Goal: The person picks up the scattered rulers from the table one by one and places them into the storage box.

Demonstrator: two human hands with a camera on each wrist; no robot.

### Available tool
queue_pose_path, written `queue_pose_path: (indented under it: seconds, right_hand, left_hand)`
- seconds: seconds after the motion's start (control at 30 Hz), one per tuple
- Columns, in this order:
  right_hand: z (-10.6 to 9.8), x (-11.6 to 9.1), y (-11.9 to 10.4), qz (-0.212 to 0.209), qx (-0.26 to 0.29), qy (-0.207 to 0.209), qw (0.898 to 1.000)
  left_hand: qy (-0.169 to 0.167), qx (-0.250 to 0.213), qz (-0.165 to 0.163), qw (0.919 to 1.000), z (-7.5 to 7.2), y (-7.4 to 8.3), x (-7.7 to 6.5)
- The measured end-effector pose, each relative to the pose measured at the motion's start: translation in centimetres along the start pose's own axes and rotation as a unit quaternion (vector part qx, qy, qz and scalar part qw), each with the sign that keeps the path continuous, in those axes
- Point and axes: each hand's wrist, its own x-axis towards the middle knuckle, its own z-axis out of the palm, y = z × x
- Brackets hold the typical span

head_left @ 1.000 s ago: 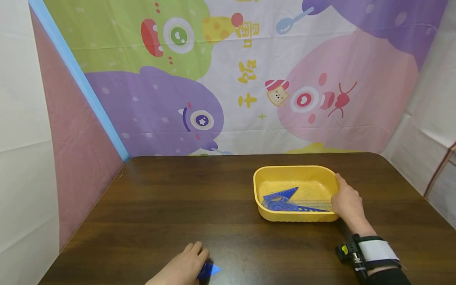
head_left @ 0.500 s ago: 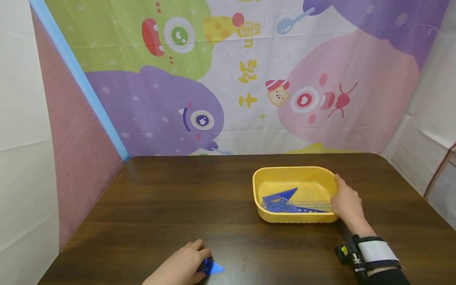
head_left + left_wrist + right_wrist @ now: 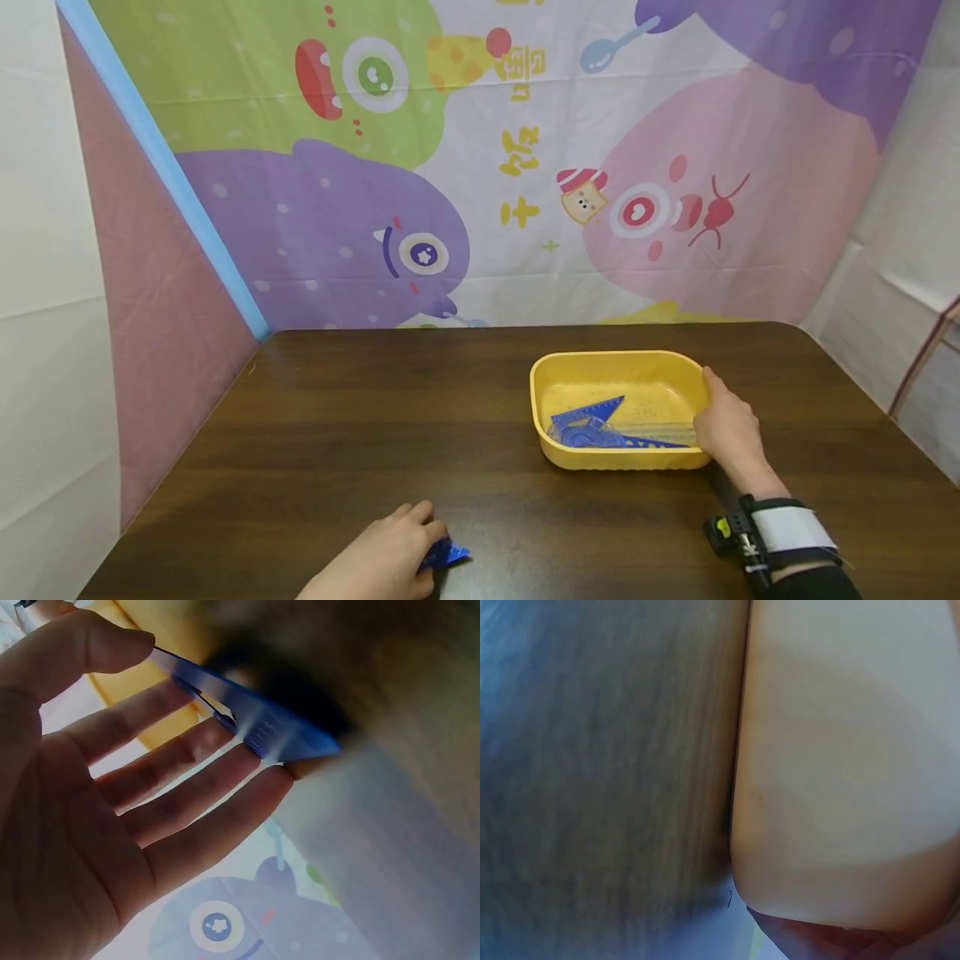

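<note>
Low in the head view, my left hand pinches a blue plastic set square between thumb and fingertips. In the left wrist view the set square is tilted, its pointed end beyond the fingertips. My right hand grips the right rim of a yellow plastic bin. Inside it lie another blue triangular ruler, a blue piece with a round part and a clear ruler, partly overlapping. The right wrist view shows the bin's outer wall close up, with part of my hand below.
The dark wooden table spans the front, its far edge against a printed cartoon cloth. Pale fabric hangs along the left and right sides. A strap with a small camera sits on my right wrist.
My left hand has shifted slightly up and right, and the set square in it has turned from lying nearly flat to a steeper tilt. My right hand stays on the bin.
</note>
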Motion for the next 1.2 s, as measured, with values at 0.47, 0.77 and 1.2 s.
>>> queue_pose_path:
  seconds: [0.47, 0.77, 1.2]
  right_hand:
    - [0.0, 0.0, 0.1, -0.004, -0.003, -0.004, 1.000]
    - [-0.1, 0.0, 0.0, -0.008, -0.007, -0.001, 1.000]
    - [0.0, 0.0, 0.0, -0.001, -0.004, -0.003, 1.000]
  left_hand:
    - [-0.045, -0.066, -0.013, 0.9968, -1.0, -0.5, -0.2]
    - [-0.055, -0.043, 0.013, 0.9975, -0.9, -0.9, -0.8]
    - [0.049, 0.048, 0.026, 0.9973, 0.0, 0.0, 0.0]
